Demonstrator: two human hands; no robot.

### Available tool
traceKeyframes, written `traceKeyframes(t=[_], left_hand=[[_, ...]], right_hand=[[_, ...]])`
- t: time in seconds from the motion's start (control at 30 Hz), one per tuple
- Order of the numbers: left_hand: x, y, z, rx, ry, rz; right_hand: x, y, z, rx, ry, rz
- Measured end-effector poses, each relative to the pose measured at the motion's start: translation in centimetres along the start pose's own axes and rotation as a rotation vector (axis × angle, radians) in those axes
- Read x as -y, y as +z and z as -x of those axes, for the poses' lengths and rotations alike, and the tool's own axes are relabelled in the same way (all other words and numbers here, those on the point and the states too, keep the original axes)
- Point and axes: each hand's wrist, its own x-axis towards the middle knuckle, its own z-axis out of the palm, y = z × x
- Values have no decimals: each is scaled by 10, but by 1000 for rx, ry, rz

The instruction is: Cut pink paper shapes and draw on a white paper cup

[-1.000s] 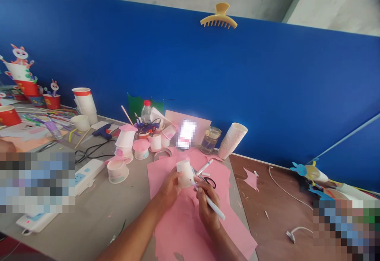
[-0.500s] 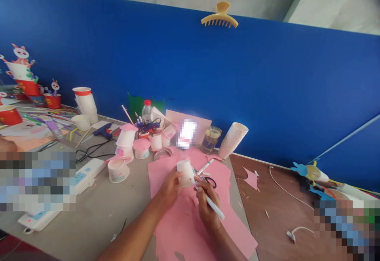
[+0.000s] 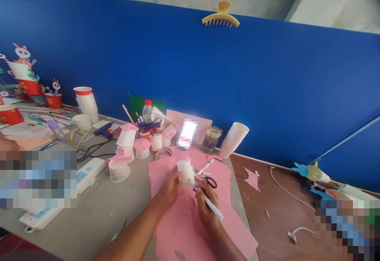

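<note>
A white paper cup [image 3: 185, 170] is held upside down over the pink paper [image 3: 175, 229] by my left hand [image 3: 172, 185], its fingers closed around the cup's left side. My right hand [image 3: 208, 201] grips a white marker pen [image 3: 214, 208]. The pen's tip is at the lower right of the cup; whether it touches is hard to tell. Just behind my right hand lie scissors with black handles [image 3: 211, 181], their blades partly hidden by the cup. Beside them a second marker [image 3: 206, 167] rests on the pink paper.
Pink-trimmed cups [image 3: 124, 142] stand at the left, near a blue glue gun [image 3: 103, 130] and a white power strip [image 3: 89, 178]. A glass jar [image 3: 211, 140] and a leaning stack of paper cups [image 3: 234, 140] are at the back. A co-worker's hand [image 3: 8, 144] is at far left.
My right hand and the marker have shifted very slightly left along the cup's lower edge. My left hand keeps the cup in nearly the same place.
</note>
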Motion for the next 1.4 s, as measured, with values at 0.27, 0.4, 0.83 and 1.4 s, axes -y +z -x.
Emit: traceKeyframes(t=[0.27, 0.4, 0.83, 1.4], left_hand=[[0, 0, -1, -16, -27, 40], [-1, 1, -1, -18, -23, 37], [0, 0, 0, -27, -18, 40], [0, -4, -4, -34, -25, 84]], right_hand=[[0, -2, 3, 4, 58, -38], [-1, -2, 2, -45, 109, -49], [-3, -1, 1, -24, 104, -31], [4, -2, 0, -31, 76, -98]])
